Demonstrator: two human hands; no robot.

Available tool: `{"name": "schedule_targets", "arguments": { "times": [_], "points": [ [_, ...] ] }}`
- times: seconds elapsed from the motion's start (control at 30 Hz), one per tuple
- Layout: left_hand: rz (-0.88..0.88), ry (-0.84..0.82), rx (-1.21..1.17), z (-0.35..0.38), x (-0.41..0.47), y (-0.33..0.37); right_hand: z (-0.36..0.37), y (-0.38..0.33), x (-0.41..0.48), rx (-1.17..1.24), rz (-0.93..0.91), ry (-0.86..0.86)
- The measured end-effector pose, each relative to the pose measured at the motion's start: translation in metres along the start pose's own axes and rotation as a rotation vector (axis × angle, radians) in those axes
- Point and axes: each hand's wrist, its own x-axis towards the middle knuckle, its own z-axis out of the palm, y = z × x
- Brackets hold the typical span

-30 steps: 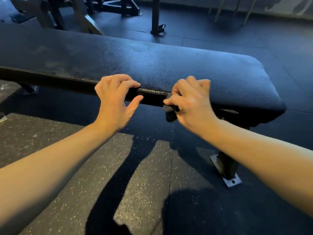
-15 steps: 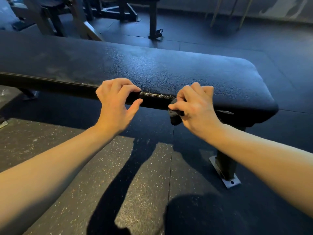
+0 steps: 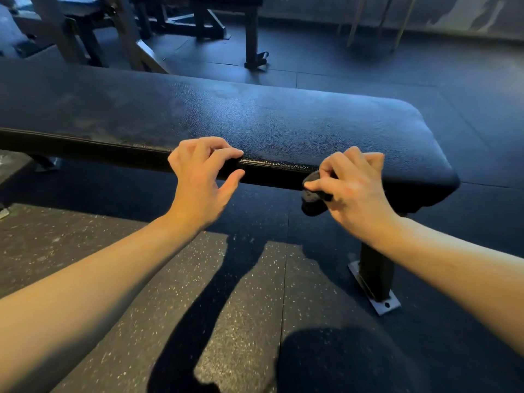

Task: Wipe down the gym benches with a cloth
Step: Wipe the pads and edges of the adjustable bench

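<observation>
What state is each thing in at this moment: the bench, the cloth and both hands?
Flat bench: standing on the floor, nothing lying on the pad, faint smudges towards its left.
Black cloth: bunched up, held against the bench's near edge.
Right hand: grips the cloth, pressing it to that edge.
Left hand: fingers loosely curled, fingertips resting on the near edge, holding nothing.

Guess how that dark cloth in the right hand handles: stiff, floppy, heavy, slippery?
Probably floppy: the dark cloth bunches into a wad in the right hand, its end drooping below the bench edge. Likely light: a thumb-and-finger pinch carries it. Nubbly texture suggests little slip.
</observation>
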Motion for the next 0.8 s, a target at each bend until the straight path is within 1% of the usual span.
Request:
{"name": "schedule_targets", "arguments": {
  "times": [0.1, 0.27, 0.37, 0.47, 0.63, 0.7, 0.8],
  "points": [
    [0.004, -0.003, 0.002, -0.003, 0.001, -0.001, 0.016, -0.020, 0.019, 0.037, -0.004, 0.002],
    [0.021, -0.006, 0.015, -0.007, -0.001, -0.002, 0.057, -0.055, 0.047, -0.005, -0.043, -0.029],
    [0.010, -0.013, -0.003, -0.004, 0.000, 0.001, 0.044, -0.046, 0.040, -0.025, -0.063, -0.040],
    [0.033, -0.008, -0.041, 0.006, 0.005, 0.014, 0.016, -0.022, 0.019, -0.044, -0.012, -0.035],
    [0.120, 0.014, -0.119, 0.023, 0.013, 0.042, -0.024, 0.022, -0.024, -0.088, 0.066, -0.057],
    [0.120, 0.030, -0.132, 0.025, 0.015, 0.043, -0.025, 0.025, -0.025, -0.066, 0.091, -0.046],
    [0.101, 0.027, -0.131, 0.021, 0.015, 0.036, -0.011, 0.006, -0.006, -0.011, 0.084, -0.012]
  ]
}}
